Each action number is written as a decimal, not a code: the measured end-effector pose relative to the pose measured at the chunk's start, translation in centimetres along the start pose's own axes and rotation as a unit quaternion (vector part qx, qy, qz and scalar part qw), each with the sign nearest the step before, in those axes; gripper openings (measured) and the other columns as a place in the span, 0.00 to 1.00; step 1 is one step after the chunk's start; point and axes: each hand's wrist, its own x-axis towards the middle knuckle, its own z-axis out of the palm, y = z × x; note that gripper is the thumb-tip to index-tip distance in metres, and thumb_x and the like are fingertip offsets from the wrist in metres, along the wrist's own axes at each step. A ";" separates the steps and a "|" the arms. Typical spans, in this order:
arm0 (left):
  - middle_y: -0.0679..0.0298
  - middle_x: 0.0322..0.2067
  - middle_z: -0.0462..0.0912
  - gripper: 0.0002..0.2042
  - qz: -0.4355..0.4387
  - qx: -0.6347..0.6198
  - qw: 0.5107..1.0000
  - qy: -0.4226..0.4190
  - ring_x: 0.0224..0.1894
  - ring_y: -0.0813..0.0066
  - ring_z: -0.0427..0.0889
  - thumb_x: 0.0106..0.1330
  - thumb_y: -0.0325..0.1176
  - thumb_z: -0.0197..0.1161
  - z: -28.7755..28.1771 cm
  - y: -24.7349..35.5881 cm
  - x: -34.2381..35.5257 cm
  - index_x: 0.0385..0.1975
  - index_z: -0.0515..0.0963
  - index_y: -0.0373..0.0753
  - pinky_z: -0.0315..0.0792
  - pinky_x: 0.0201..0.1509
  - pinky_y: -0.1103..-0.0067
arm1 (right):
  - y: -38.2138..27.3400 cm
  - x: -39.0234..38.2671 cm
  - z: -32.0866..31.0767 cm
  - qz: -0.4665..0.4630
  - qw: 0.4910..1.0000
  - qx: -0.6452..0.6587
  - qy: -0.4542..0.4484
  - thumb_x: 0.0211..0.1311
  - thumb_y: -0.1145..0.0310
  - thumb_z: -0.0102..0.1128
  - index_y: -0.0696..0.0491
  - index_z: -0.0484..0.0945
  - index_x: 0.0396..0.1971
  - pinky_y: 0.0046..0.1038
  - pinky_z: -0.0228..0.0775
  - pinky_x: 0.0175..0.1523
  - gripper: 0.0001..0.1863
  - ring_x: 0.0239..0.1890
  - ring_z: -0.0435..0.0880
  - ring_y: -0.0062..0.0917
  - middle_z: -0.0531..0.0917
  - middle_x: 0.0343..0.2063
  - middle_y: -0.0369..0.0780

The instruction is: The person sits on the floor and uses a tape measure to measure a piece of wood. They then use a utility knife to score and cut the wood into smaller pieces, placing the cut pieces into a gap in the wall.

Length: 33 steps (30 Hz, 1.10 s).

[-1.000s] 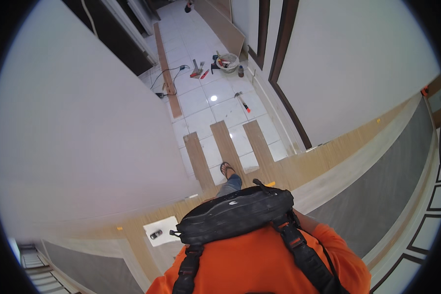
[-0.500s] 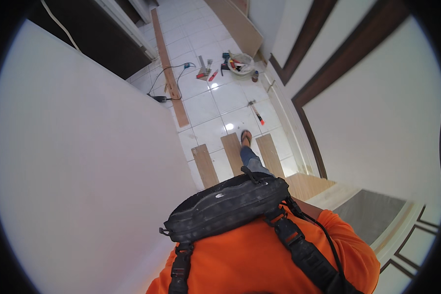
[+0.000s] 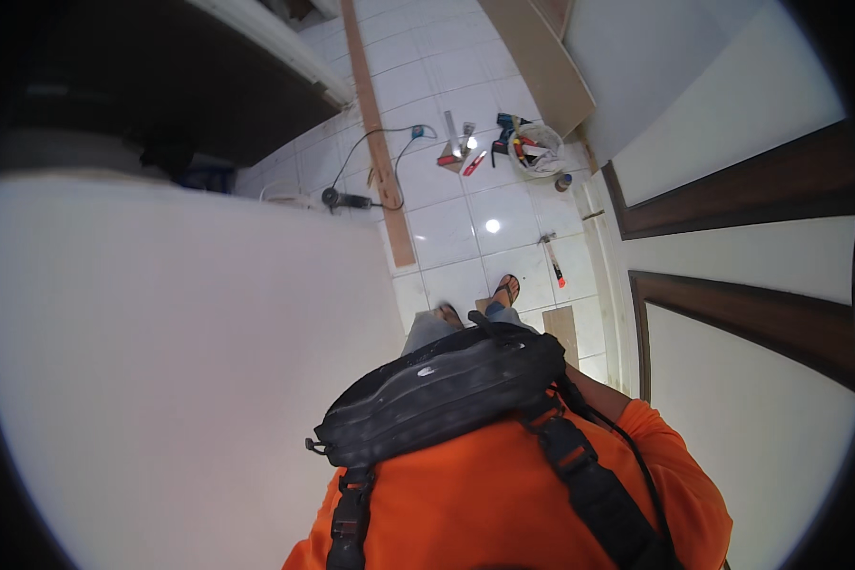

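Note:
Neither of my hands shows. Only a bit of my right forearm point(image 3: 600, 391) comes out of the orange sleeve, its hand hidden below the black chest bag point(image 3: 446, 389). My left arm is out of sight. Ahead of my sandalled feet, a hammer point(image 3: 553, 261) lies on the white tiles. Beyond it stands a white bucket point(image 3: 551, 163) with tools inside, a cordless drill point(image 3: 505, 133) beside it. A red utility knife point(image 3: 475, 163) and a try square point(image 3: 453, 133) lie to the left. A corded angle grinder point(image 3: 345, 199) rests near the wall corner.
A long wooden plank point(image 3: 378, 142) runs away from me along the floor. A shorter board point(image 3: 560, 328) lies by my right foot. White wall point(image 3: 190, 332) fills the left side; a white panel with brown trim point(image 3: 750, 180) borders the right. A broad board point(image 3: 546, 66) leans farther back.
I have stepped forward over the short boards, and both feet now show. The tools sit farther right in view, and the whole grinder has come into sight past the wall corner.

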 end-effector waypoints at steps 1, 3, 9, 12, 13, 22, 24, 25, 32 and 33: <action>0.55 0.50 0.85 0.20 -0.003 -0.001 1.000 -0.003 0.54 0.63 0.83 0.68 0.39 0.65 -1.4 1.4 0.6 0.56 0.80 0.36 0.76 0.60 0.70 | -1.8 1.3 -0.2 -0.007 1.000 0.005 -0.002 0.54 0.65 0.74 0.52 0.74 0.50 0.39 0.76 0.49 0.25 0.48 0.80 0.36 0.78 0.46 0.45; 0.55 0.51 0.85 0.20 0.018 0.012 0.999 -0.039 0.54 0.63 0.83 0.68 0.39 0.65 -3.8 4.5 5.2 0.56 0.79 0.36 0.76 0.60 0.70 | -3.3 3.0 -2.5 0.002 1.000 0.008 0.031 0.54 0.65 0.74 0.52 0.74 0.51 0.40 0.76 0.49 0.25 0.49 0.79 0.37 0.78 0.46 0.46; 0.55 0.51 0.84 0.20 0.037 0.085 0.984 -0.151 0.55 0.63 0.83 0.69 0.40 0.65 -13.5 14.2 15.0 0.57 0.79 0.36 0.75 0.60 0.70 | -5.9 4.8 -0.5 0.060 0.995 0.049 0.068 0.54 0.64 0.75 0.52 0.74 0.51 0.41 0.76 0.51 0.26 0.51 0.79 0.38 0.78 0.48 0.47; 0.56 0.51 0.84 0.21 0.036 0.140 0.950 -0.276 0.55 0.64 0.83 0.69 0.40 0.65 -17.1 21.5 22.9 0.57 0.79 0.36 0.75 0.61 0.70 | -5.1 2.3 2.1 0.132 0.985 0.071 0.084 0.54 0.64 0.75 0.52 0.74 0.51 0.42 0.76 0.52 0.26 0.52 0.79 0.39 0.77 0.49 0.47; 0.56 0.51 0.84 0.21 0.041 0.154 0.938 -0.309 0.55 0.64 0.83 0.69 0.40 0.65 -18.5 23.5 25.1 0.57 0.79 0.36 0.75 0.61 0.70 | -5.9 1.6 2.9 0.149 0.982 0.073 0.086 0.54 0.64 0.75 0.52 0.74 0.52 0.42 0.76 0.52 0.27 0.52 0.79 0.39 0.77 0.49 0.48; 0.56 0.52 0.84 0.22 -0.001 0.235 0.806 -0.544 0.56 0.64 0.82 0.69 0.41 0.65 -23.2 37.6 40.0 0.58 0.78 0.35 0.75 0.62 0.70 | -15.9 1.0 5.5 0.165 0.979 0.038 0.117 0.53 0.63 0.75 0.52 0.74 0.52 0.44 0.76 0.54 0.28 0.55 0.79 0.42 0.77 0.51 0.49; 0.56 0.52 0.83 0.22 -0.002 0.237 0.793 -0.562 0.56 0.64 0.82 0.70 0.42 0.65 -23.2 39.2 41.9 0.58 0.78 0.35 0.75 0.62 0.70 | -17.1 1.9 5.3 0.133 0.984 0.007 0.117 0.53 0.63 0.75 0.52 0.74 0.52 0.45 0.76 0.55 0.28 0.56 0.78 0.42 0.77 0.52 0.50; 0.56 0.53 0.83 0.22 0.002 0.260 0.790 -0.555 0.56 0.64 0.82 0.70 0.42 0.65 -22.9 39.7 43.0 0.58 0.78 0.35 0.75 0.62 0.70 | -17.4 3.3 4.9 0.104 0.987 -0.015 0.120 0.53 0.62 0.75 0.52 0.74 0.53 0.45 0.76 0.55 0.28 0.56 0.78 0.42 0.77 0.52 0.50; 0.54 0.50 0.80 0.25 0.117 0.505 0.844 -0.139 0.55 0.54 0.79 0.60 0.51 0.70 -17.8 37.0 54.3 0.46 0.78 0.37 0.76 0.56 0.61 | -15.1 16.7 1.4 -0.098 0.966 -0.154 0.181 0.53 0.62 0.75 0.52 0.73 0.53 0.47 0.76 0.57 0.29 0.58 0.78 0.44 0.77 0.54 0.51; 0.53 0.51 0.78 0.28 0.108 0.489 0.859 -0.108 0.55 0.53 0.78 0.58 0.53 0.72 -16.1 36.0 55.7 0.48 0.76 0.38 0.75 0.57 0.59 | -14.6 18.4 1.6 -0.068 0.971 -0.132 0.188 0.53 0.62 0.75 0.52 0.73 0.53 0.47 0.76 0.57 0.29 0.59 0.78 0.44 0.77 0.54 0.51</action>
